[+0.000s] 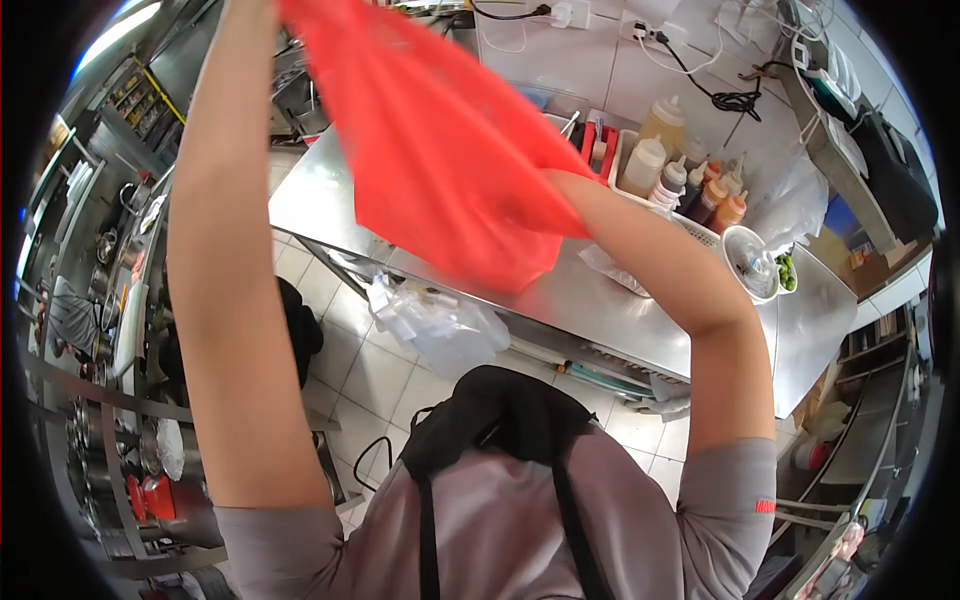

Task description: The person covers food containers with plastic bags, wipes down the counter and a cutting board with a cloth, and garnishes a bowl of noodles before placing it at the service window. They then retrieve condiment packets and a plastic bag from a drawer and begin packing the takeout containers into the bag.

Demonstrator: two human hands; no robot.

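Observation:
A thin red bag (440, 150), apparently plastic, stretches across the upper middle in front of me, slightly blurred by motion. My left forearm (225, 200) reaches straight up beside it; the left hand lies beyond the top edge of the view. From the right, my right forearm (650, 235) enters the red bag. The bag covers my right hand, and only a faint darker shape shows through, so its fingers cannot be made out. Beneath the bag is a stainless steel table (590, 300).
On the table's right stand a white basket of squeeze bottles (645, 165), a white tub (745, 262) and a small container of green pieces (787, 272). Clear plastic bags (435, 320) hang from the front edge. Cords (735, 100) run along the tiled wall. Shelving (870, 390) stands at right.

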